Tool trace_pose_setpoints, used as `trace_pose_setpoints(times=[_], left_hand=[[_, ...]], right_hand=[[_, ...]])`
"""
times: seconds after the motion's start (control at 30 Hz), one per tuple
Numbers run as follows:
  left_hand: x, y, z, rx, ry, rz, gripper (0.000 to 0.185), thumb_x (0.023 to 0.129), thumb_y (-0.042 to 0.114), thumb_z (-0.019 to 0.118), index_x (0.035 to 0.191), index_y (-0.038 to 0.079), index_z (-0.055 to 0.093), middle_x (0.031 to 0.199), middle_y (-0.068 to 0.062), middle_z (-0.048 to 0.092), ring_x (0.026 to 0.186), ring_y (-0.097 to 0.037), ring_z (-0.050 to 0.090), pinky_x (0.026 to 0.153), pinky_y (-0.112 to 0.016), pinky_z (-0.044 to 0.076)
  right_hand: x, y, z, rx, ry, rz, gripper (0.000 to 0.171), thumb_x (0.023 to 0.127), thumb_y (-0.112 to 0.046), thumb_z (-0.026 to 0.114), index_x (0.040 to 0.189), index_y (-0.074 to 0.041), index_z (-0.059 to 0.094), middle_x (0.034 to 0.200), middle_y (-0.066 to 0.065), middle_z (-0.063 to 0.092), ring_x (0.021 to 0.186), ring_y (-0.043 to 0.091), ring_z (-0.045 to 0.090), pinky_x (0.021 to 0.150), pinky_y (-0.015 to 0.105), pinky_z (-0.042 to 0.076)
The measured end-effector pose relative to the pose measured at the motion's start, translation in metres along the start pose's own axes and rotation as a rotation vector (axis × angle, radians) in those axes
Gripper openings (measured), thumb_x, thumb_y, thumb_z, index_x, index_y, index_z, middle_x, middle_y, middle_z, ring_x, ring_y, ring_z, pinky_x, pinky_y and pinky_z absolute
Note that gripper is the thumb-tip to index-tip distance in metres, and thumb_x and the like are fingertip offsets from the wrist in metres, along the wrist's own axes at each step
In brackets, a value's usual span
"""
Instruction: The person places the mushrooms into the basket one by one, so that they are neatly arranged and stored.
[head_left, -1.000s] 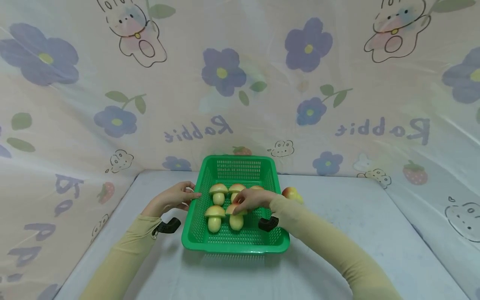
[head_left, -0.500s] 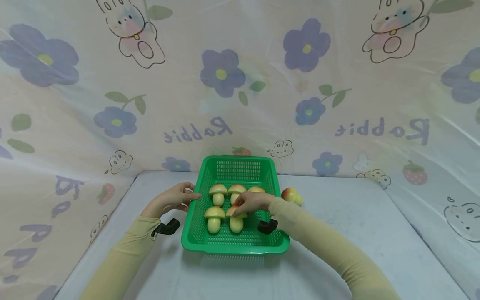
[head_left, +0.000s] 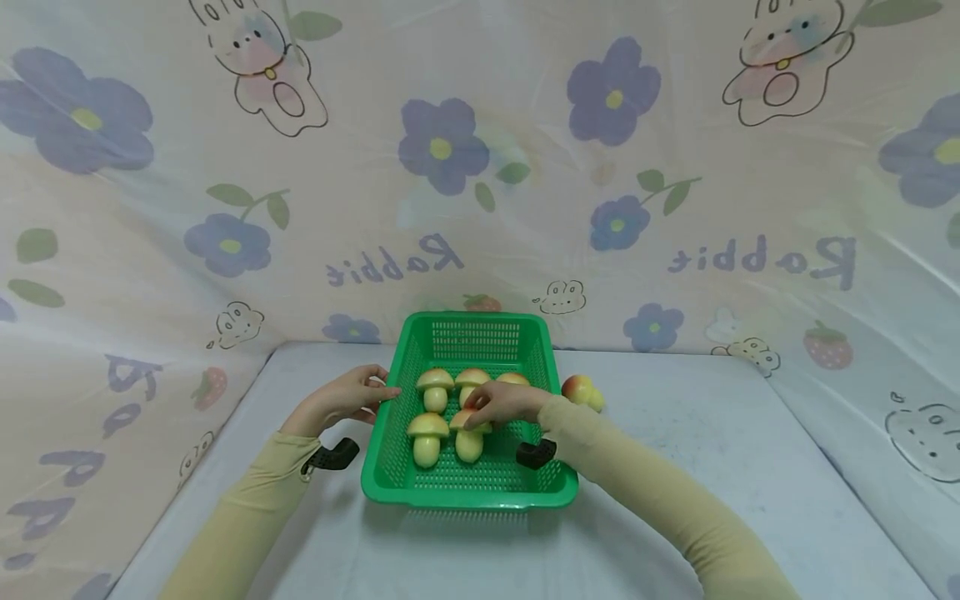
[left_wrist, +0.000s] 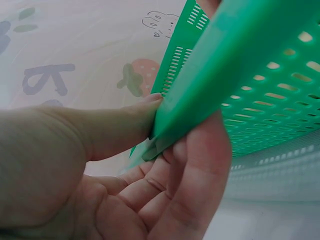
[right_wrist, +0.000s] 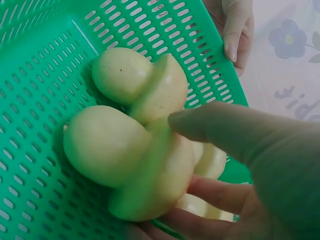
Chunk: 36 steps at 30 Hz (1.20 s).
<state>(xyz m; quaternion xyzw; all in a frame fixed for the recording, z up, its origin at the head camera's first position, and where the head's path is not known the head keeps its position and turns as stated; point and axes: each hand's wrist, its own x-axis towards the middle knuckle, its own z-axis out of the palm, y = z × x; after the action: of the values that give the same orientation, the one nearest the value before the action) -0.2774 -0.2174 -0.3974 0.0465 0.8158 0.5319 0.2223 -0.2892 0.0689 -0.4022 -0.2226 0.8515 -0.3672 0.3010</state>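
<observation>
A green plastic basket (head_left: 471, 500) with slotted walls stands on the table. My left hand (head_left: 348, 396) pinches its left rim, thumb on top and fingers curled beneath, as the left wrist view shows with the rim (left_wrist: 200, 75) between them. Inside the basket, my right hand (head_left: 506, 402) grips the cap of a yellow toy mushroom (head_left: 469, 447) in the front row; in the right wrist view this mushroom (right_wrist: 107, 142) lies between thumb and fingers. Beside it on the left is another mushroom (head_left: 427, 442). Further back lie several more, one (head_left: 513, 379) partly hidden by my right hand.
One more mushroom (head_left: 582, 392) with a reddish cap lies on the white table (head_left: 690, 450), just outside the basket's right wall. A curtain (head_left: 517, 217) printed with flowers and rabbits rises behind the table. Black wrist mounts (head_left: 335, 455) sit at both cuffs.
Hands, basket and mushrooms keep nearly the same places. The whole head view has shifted very slightly, and my right hand stays on the same mushroom's cap.
</observation>
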Motion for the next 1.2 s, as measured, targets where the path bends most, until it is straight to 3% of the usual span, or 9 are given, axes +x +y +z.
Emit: trace_pose_setpoints(times=[0.13,0.33,0.57,0.87,1.1,1.2], left_hand=[[0.001,0.0,0.001,-0.001,-0.008,0.004,0.033,0.098,0.02,0.058,0.118,0.0,0.041,0.087,-0.011,0.058,0.064,-0.018,0.058,0.063,-0.033,0.056],[0.001,-0.001,0.0,0.005,-0.009,0.005,0.034,0.098,0.021,0.057,0.119,0.0,0.041,0.089,-0.011,0.059,0.063,-0.018,0.059,0.068,-0.039,0.057],[0.002,-0.002,0.0,-0.008,-0.002,0.011,0.033,0.098,0.02,0.057,0.118,-0.001,0.041,0.089,-0.011,0.06,0.066,-0.018,0.061,0.062,-0.032,0.056],[0.001,-0.003,0.002,-0.01,-0.001,0.002,0.034,0.098,0.02,0.058,0.119,-0.001,0.041,0.087,-0.011,0.058,0.061,-0.015,0.059,0.061,-0.032,0.055],[0.001,-0.002,0.002,0.009,0.009,-0.005,0.038,0.098,0.021,0.059,0.122,-0.001,0.041,0.096,-0.014,0.059,0.067,-0.018,0.06,0.064,-0.033,0.056],[0.0,-0.002,0.002,0.011,0.016,-0.016,0.039,0.097,0.021,0.059,0.123,-0.001,0.04,0.101,-0.014,0.059,0.066,-0.018,0.059,0.064,-0.033,0.056]], right_hand=[[-0.001,0.004,-0.003,0.051,0.002,-0.001,0.047,0.09,-0.017,0.069,0.131,0.0,0.054,0.131,0.015,0.052,0.105,0.02,0.057,0.084,0.038,0.052],[-0.005,0.007,-0.012,0.106,0.014,0.014,0.044,0.093,-0.022,0.064,0.13,0.0,0.054,0.122,0.013,0.056,0.099,0.023,0.061,0.086,0.043,0.052],[-0.02,0.004,-0.029,0.187,0.042,0.002,0.045,0.096,-0.023,0.059,0.134,-0.001,0.051,0.129,0.012,0.052,0.115,0.037,0.053,0.092,0.048,0.048],[-0.051,0.003,-0.056,0.239,0.057,-0.063,0.045,0.097,-0.027,0.059,0.135,-0.005,0.05,0.137,0.018,0.048,0.124,0.039,0.046,0.099,0.048,0.043],[-0.076,0.013,-0.079,0.221,0.151,-0.132,0.045,0.097,-0.03,0.058,0.137,-0.011,0.047,0.137,0.009,0.048,0.125,0.033,0.046,0.101,0.046,0.041],[-0.088,0.02,-0.087,0.204,0.202,-0.15,0.048,0.098,-0.029,0.056,0.139,-0.008,0.044,0.14,0.015,0.046,0.127,0.035,0.044,0.103,0.049,0.038]])
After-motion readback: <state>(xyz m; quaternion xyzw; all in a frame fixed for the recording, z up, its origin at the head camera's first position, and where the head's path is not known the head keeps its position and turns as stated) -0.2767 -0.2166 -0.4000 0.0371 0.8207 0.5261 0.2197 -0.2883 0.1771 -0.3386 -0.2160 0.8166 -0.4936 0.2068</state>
